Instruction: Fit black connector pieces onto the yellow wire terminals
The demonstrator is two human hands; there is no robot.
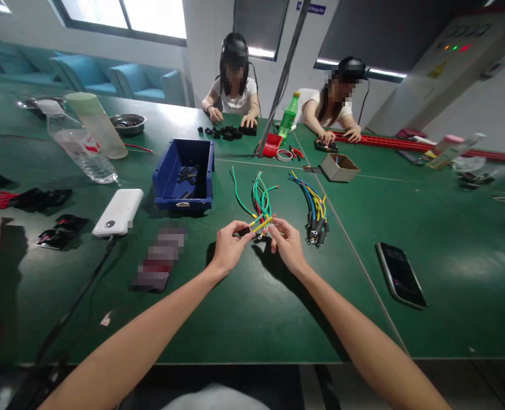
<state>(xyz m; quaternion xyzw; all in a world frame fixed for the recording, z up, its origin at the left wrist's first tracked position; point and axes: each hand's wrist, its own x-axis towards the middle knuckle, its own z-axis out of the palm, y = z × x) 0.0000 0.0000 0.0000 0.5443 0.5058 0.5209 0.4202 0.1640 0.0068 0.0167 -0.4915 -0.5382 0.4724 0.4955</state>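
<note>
Wire bundle [260,200], green, yellow, red strands splayed, ends pinched between fingers of left hand [229,249], right hand [287,246]

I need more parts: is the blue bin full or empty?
Nearly empty: the blue bin holds only a few black parts on its floor.

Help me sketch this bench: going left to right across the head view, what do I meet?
White power bank → blue bin → left hand → wires, pinched by both hands → right hand → black phone.
</note>
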